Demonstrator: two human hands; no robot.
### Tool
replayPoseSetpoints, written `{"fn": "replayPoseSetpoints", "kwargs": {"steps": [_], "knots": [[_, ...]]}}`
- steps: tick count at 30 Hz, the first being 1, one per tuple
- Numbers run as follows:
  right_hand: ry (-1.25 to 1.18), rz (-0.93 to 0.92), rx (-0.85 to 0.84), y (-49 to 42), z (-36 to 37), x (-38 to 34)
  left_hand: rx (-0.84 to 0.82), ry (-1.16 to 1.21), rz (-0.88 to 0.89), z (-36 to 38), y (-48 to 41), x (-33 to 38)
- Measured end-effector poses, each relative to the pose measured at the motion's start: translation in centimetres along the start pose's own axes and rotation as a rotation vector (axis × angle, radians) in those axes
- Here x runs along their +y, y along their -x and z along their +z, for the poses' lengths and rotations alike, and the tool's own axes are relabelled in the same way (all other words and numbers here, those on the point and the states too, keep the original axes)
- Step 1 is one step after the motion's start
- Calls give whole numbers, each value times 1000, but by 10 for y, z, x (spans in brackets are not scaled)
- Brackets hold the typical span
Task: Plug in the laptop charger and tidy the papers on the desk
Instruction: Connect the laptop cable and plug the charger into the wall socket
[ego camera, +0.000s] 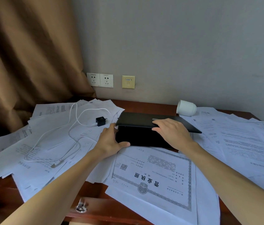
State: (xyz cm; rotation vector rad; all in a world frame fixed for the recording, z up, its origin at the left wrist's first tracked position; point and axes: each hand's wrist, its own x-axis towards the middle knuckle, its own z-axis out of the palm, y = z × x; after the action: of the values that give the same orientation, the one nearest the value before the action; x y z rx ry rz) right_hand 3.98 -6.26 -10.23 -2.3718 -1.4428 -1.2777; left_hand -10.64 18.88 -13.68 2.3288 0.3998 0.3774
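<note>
Head view, the only 1 I have: both hands are on the laptop (144, 120), which sits mid-desk on top of loose papers (152, 169) with its lid partly raised. My left hand (110, 142) grips the base at its near left corner. The thumb lies along the front edge and the other fingers wrap round the side, mostly hidden; I read that as bracing the base so it does not slide on the sheets. My right hand (172, 133) has its 4 fingers laid over the lid's front edge with the thumb tucked under, pinching the lid. I cannot tell if that grip is meant to open or close it.

The black charger brick (100, 121) lies just left of the laptop on the papers, prongs free. Its white cable (74, 127) loops across the sheets to a loose connector near the front left. The 2 wall sockets (100, 80) behind are vacant, so the plugging-in is not yet done.

Papers spread over both sides of the desk (137, 104), overlapping and skewed. A white cup (186, 107) leans at the back right, touching a sheet, and would be easy to knock when gathering them.
</note>
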Motion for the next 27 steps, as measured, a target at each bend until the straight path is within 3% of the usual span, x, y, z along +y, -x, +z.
{"fn": "replayPoseSetpoints", "kwargs": {"steps": [6, 11, 18, 27], "knots": [[33, 44, 10, -21, -1, 13, -83, -257, 81, -6, -13, 1], [0, 99, 41, -47, -6, 29, -144, -285, 88, -9, -18, 2], [-38, 160, 220, -79, -9, 48, -176, -257, 147, -12, -23, -9], [30, 359, 289, -113, 8, 52, -31, -185, 285, -3, -20, -29]]}}
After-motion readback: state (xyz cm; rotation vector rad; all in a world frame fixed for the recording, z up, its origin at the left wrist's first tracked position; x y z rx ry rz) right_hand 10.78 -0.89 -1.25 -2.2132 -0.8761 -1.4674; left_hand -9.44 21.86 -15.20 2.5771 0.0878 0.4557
